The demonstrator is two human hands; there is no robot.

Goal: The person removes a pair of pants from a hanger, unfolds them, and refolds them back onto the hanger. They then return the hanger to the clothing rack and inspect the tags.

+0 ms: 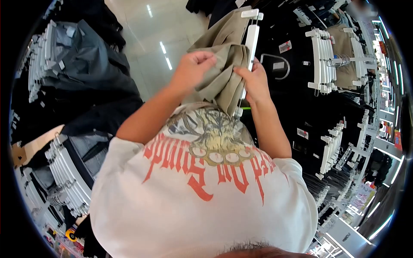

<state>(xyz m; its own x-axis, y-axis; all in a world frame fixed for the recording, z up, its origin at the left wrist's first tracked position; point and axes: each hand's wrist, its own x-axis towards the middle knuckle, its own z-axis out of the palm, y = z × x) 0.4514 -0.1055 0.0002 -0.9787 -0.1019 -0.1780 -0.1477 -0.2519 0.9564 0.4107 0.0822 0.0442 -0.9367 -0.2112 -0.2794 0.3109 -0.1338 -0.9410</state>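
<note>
Khaki trousers (228, 64) hang folded from a white clip hanger (252, 43) in front of my chest, with their lower part against my shirt. My right hand (255, 81) is at the hanger side, its thumb on top of the khaki cloth and its other fingers behind the hanger. On the other side, my left hand (194, 68) is closed in a pinch over the trousers. It is slightly blurred, and whether cloth is between its fingertips is hard to see. A second white hanger end (251, 14) shows above.
Dark grey trousers (92, 60) hang on white hangers at the left, with more hangers (71, 180) below them. Black garments and racks of white hangers (322, 62) stand at the right. A shiny pale floor (150, 38) lies beyond my left hand.
</note>
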